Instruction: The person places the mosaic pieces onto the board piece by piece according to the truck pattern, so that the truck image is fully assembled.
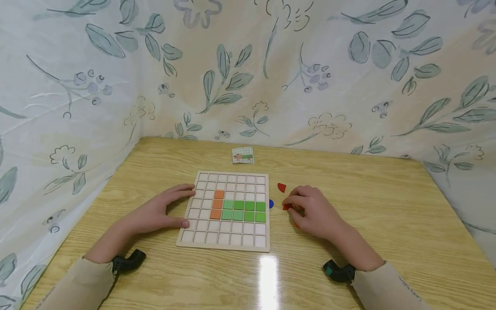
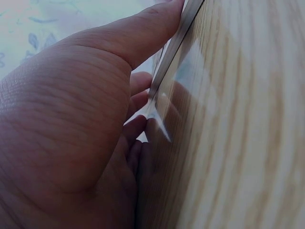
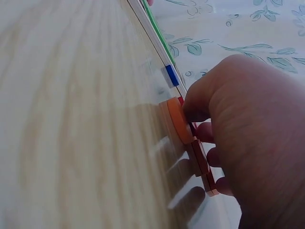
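Observation:
A square-gridded wooden board [image 1: 193,237] lies on the table, with a column of orange tiles [image 1: 218,204] and two rows of green tiles [image 1: 249,211] in its cells. Against the board's left edge rest the thumb and fingertips of my left hand [image 1: 153,211], spread apart. My right hand [image 1: 314,211] is right of the board, with thumb and fingers curled around a small red piece [image 1: 286,207] close to the tabletop. In the right wrist view an orange rounded piece [image 3: 178,121] stands beside the thumb, and reddish pieces [image 3: 200,157] lie under the other fingers.
A blue piece [image 1: 271,204] sits at the board's right edge. Farther back is a red quarter-round piece [image 1: 281,187]. Behind the board lies a small patterned card [image 1: 243,155]. Leaf-printed cloth [image 1: 248,86] hangs around the wooden table [image 1: 186,280].

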A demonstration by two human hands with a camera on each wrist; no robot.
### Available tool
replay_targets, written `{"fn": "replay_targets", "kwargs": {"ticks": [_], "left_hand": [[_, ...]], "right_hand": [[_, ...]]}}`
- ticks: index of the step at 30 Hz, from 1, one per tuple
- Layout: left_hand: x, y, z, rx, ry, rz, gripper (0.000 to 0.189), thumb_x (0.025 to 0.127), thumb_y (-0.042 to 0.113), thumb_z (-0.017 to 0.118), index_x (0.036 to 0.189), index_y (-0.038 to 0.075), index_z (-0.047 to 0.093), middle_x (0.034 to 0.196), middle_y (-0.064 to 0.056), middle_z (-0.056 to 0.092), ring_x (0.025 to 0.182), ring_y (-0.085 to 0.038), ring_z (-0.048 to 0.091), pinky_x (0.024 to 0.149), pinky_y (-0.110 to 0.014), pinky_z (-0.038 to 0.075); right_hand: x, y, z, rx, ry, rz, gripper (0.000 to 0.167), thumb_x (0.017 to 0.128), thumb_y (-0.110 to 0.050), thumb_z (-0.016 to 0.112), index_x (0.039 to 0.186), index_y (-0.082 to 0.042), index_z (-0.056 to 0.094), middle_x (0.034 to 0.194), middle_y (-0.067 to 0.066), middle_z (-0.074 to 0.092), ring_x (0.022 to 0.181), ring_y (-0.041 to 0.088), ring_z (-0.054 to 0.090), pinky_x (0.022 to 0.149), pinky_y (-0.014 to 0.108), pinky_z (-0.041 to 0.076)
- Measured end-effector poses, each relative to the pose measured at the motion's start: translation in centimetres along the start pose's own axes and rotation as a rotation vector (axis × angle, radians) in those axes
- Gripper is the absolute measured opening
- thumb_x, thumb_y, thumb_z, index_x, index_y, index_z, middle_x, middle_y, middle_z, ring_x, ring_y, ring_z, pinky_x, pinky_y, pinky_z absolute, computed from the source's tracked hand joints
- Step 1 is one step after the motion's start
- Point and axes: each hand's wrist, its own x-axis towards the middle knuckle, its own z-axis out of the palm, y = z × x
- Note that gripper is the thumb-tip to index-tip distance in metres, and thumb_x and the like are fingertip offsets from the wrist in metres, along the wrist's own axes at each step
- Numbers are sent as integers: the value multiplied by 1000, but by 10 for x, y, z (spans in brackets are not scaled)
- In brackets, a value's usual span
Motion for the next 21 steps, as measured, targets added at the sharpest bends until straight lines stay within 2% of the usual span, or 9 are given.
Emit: {"fn": "replay_targets", "kwargs": {"ticks": [7,21], "left_hand": [[1,-1,0,-4,-2,2,89,90,46,91,165,20,51,177,-2,33,164,-37,23,123,-68,24],[1,0,0,-14,-3,-1,88,90,46,91,165,20,51,176,-2,34,164,-36,24,123,-67,24]], "right_hand": [[2,0,-1,-2,-2,-8,18,88,-6,84,105,-13,86,100,-3,73,82,12,52,75,37,42],[3,-1,2,-20,2,11,14,89,-13,86,103,-15,85,101,-5,74,84,12,53,77,36,41]]}}
